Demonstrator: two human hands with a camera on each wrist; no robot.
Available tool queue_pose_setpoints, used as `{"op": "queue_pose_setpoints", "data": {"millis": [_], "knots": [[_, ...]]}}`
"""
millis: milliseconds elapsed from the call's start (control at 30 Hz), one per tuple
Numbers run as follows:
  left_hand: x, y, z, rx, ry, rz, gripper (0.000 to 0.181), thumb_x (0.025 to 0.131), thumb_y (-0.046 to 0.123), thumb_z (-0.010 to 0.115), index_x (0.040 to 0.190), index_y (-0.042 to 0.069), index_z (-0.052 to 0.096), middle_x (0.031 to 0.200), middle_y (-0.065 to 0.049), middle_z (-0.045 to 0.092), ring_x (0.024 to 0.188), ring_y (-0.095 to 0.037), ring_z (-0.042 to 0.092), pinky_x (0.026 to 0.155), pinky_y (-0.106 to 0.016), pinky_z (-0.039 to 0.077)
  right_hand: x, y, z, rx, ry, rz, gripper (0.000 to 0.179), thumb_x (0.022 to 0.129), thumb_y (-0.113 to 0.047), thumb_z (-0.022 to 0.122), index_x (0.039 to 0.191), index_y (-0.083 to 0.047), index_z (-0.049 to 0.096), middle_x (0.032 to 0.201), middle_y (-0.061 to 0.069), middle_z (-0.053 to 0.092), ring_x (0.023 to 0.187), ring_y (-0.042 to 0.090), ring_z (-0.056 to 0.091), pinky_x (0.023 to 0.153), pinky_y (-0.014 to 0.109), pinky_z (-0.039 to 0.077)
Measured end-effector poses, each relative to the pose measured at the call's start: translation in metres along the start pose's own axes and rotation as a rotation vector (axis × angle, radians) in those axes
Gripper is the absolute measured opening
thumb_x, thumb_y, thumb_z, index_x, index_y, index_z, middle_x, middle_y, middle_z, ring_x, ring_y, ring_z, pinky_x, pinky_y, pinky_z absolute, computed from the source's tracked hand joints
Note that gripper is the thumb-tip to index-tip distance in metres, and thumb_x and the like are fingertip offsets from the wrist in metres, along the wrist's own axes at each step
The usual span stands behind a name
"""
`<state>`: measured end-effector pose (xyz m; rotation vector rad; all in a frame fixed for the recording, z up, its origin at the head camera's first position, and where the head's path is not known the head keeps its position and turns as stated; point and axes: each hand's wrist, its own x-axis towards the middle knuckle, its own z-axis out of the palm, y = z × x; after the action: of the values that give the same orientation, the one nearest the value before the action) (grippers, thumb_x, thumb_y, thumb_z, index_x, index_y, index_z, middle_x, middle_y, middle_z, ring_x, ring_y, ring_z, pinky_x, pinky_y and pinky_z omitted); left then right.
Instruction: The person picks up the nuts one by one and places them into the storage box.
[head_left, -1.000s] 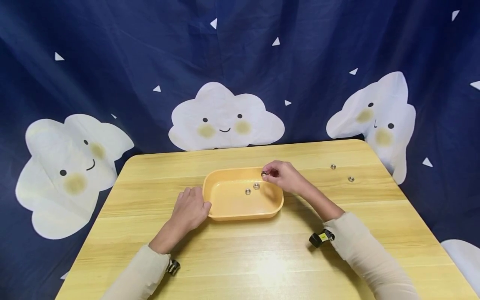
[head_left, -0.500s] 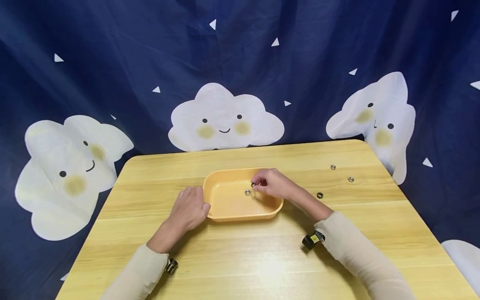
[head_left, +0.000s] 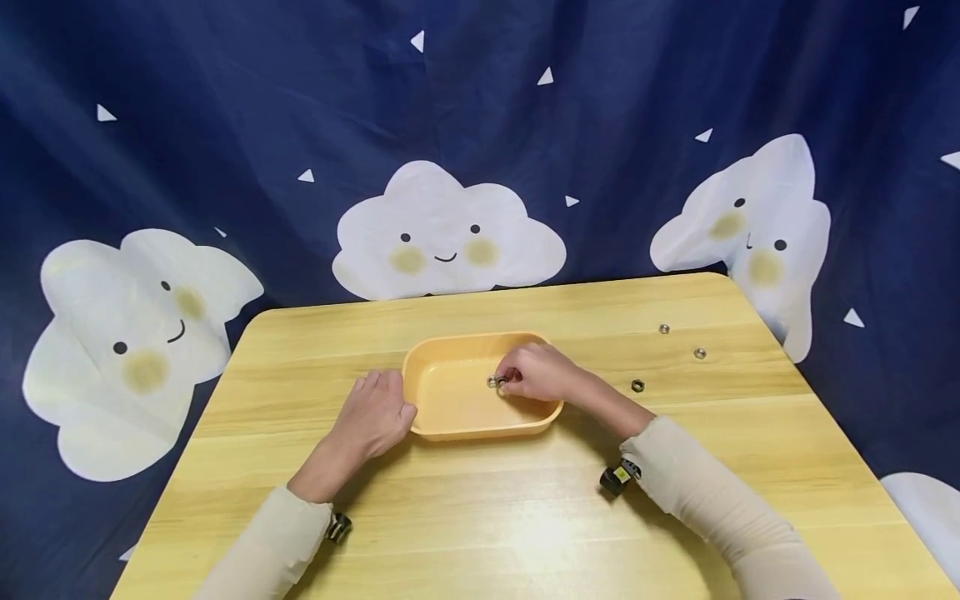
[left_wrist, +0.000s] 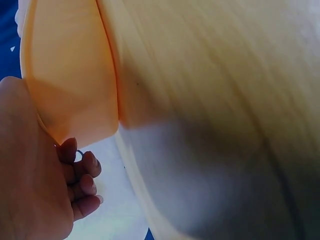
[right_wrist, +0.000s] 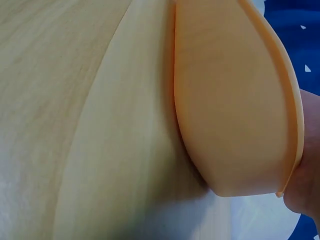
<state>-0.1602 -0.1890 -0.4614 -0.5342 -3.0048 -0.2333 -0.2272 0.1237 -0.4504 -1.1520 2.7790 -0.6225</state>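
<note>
A shallow orange-yellow plastic tray (head_left: 480, 433) sits mid-table. At its left end my left hand (head_left: 377, 412) holds the rim, thumb over the edge; the left wrist view shows the other fingers (left_wrist: 86, 187) curled by the outer wall. My right hand (head_left: 536, 372) reaches over the right end into the tray, pinching a dark-looking hex nut (head_left: 502, 382) low over the floor. Right beside it lies a silver nut (head_left: 492, 381). The hand covers part of the tray's right side. In the right wrist view the tray wall (right_wrist: 230, 110) hides most of that hand (right_wrist: 306, 175).
On the table to the right lie a dark nut (head_left: 637, 386) near the right forearm and two silver nuts, one farther back (head_left: 663, 329) and one nearer the right edge (head_left: 700, 353). A blue cloud-print curtain (head_left: 480, 100) hangs behind the wooden table (head_left: 480, 517).
My right hand has moved left and down into the tray with its nut, now next to the silver one. The dark nut by the forearm has come into view. The left hand stays on the rim.
</note>
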Motion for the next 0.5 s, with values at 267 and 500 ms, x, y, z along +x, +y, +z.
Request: {"op": "queue_pose_setpoints", "data": {"millis": [267, 500], "knots": [[0.0024, 0.0013, -0.0007, -0.012, -0.047, -0.033, 0.020, 0.089, 0.026, 0.048, 0.089, 0.006, 0.050, 0.085, -0.006, 0.053, 0.089, -0.029, 0.049, 0.083, -0.041, 0.038, -0.0005, -0.0015, 0.0014, -0.127, -0.077, 0.021, 0.011, 0.088, -0.032, 0.080, 0.098, -0.027, 0.081, 0.086, -0.017, 0.074, 0.075, -0.002, 0.060, 0.073, 0.027, 0.051], [0.0024, 0.0008, 0.0014, -0.028, -0.057, -0.057, 0.020, 0.088, 0.025, 0.048, 0.089, 0.006, 0.051, 0.084, -0.005, 0.052, 0.085, -0.027, 0.045, 0.079, -0.038, 0.035, -0.0007, -0.0045, 0.0021, -0.168, -0.115, 0.047, 0.012, 0.088, -0.030, 0.081, 0.100, -0.029, 0.082, 0.095, -0.015, 0.078, 0.081, 0.001, 0.067, 0.077, 0.030, 0.053]]}}
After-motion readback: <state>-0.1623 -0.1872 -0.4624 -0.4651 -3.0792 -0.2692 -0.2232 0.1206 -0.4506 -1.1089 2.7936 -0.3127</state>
